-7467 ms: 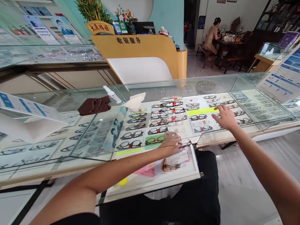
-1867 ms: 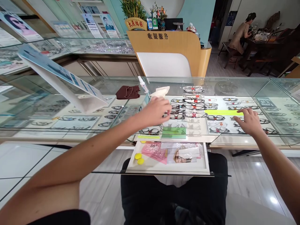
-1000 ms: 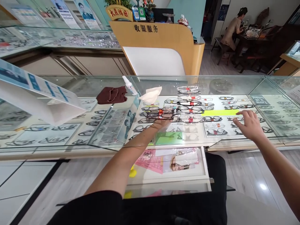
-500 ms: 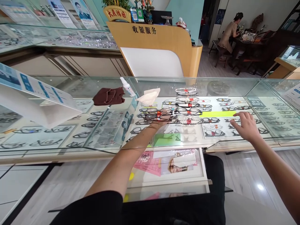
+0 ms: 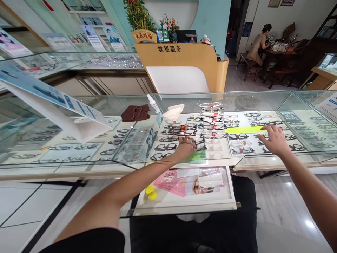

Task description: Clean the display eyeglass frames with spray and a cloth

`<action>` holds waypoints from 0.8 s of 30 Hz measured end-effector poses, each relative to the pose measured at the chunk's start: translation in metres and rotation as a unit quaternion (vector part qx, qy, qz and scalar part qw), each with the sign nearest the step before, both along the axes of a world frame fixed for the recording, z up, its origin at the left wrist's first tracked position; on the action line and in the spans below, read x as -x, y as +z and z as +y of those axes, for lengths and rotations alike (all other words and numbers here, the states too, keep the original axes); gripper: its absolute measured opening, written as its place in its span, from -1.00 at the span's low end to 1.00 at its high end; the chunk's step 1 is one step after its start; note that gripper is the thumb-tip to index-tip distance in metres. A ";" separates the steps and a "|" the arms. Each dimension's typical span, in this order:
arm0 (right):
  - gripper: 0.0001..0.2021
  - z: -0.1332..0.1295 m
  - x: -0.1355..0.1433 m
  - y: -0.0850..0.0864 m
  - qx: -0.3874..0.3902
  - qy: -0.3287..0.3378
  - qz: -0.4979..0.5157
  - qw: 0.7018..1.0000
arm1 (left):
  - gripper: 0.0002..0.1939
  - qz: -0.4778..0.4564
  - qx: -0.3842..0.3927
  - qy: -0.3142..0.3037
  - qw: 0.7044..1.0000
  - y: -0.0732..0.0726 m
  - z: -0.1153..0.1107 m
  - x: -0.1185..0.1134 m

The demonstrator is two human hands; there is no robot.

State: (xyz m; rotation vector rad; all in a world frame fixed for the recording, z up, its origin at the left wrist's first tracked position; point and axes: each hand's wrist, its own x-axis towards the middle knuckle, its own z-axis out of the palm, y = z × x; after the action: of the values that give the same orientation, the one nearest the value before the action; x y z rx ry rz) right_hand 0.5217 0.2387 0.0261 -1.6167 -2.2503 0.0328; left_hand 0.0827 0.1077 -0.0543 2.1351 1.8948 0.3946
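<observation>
My left hand [image 5: 186,147] is inside the glass display case, seen through its top, fingers curled at a dark pair of eyeglasses [image 5: 200,144] above a green card [image 5: 195,157]. The lenses and the grip are partly hidden by reflections. My right hand [image 5: 276,140] rests on the glass top at the right, fingers apart and bent, holding nothing. Between the hands, several eyeglasses with red tags [image 5: 212,125] are lined up on the glass. More dark eyeglasses with red tags [image 5: 181,129] lie just beyond my left hand.
A pulled-out drawer [image 5: 231,189] with pink packets [image 5: 171,182] is before me. A brown pouch [image 5: 135,113], white spray bottle [image 5: 152,103] and pale cloth [image 5: 173,111] lie on the case. A folded sign [image 5: 89,130] stands left. A person [image 5: 256,45] sits far off.
My left hand has drawn back toward me inside the case, from under the tagged eyeglasses to the dark pair. The right hand stays on the glass. The view has tilted up slightly.
</observation>
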 end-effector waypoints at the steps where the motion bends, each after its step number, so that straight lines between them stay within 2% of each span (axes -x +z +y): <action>1: -0.51 0.000 0.001 0.001 0.005 -0.003 -0.004 1.000 | -0.79 0.003 0.025 -0.005 1.000 0.001 -0.013 -0.003; 4: -0.48 -0.004 0.006 0.008 0.029 -0.023 -0.026 0.999 | -0.77 -0.009 0.086 -0.036 0.996 0.015 -0.057 -0.012; 6: -0.48 -0.007 0.010 0.013 0.045 -0.034 -0.034 0.998 | -0.75 -0.062 0.155 -0.077 0.983 0.035 -0.089 -0.018; 9: -0.51 -0.011 0.014 0.020 0.055 -0.028 -0.022 0.998 | -0.67 -0.148 0.234 -0.096 0.956 0.081 -0.126 -0.021; 12: -0.51 -0.012 0.015 0.022 0.057 -0.025 -0.018 0.998 | -0.62 -0.170 0.206 -0.099 0.959 0.143 -0.134 -0.011; 15: -0.50 -0.011 0.015 0.022 0.059 -0.027 -0.018 0.998 | -0.59 -0.176 0.150 -0.061 0.971 0.200 -0.107 0.013; 17: -0.49 -0.011 0.014 0.022 0.062 -0.021 -0.014 0.998 | -0.50 -0.193 0.132 -0.025 0.972 0.224 -0.074 0.035; 18: -0.47 -0.011 0.014 0.022 0.066 -0.019 -0.013 0.998 | -0.45 -0.218 0.125 0.006 0.968 0.230 -0.055 0.046; 20: -0.45 -0.010 0.015 0.022 0.073 -0.020 -0.013 0.997 | -0.38 -0.302 0.136 0.057 0.942 0.232 -0.017 0.067; 21: -0.44 -0.010 0.015 0.022 0.074 -0.021 -0.012 0.997 | -0.37 -0.355 0.140 0.063 0.922 0.228 0.001 0.075; 24: -0.45 -0.009 0.014 0.020 0.065 -0.017 -0.009 0.998 | -0.33 -0.430 0.160 0.082 0.885 0.208 0.047 0.089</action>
State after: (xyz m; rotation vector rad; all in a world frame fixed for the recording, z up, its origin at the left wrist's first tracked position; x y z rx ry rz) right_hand 0.5078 0.2295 0.0462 -1.7273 -2.2762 0.1578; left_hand -0.0062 0.1550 0.1542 1.2507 1.4568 0.8277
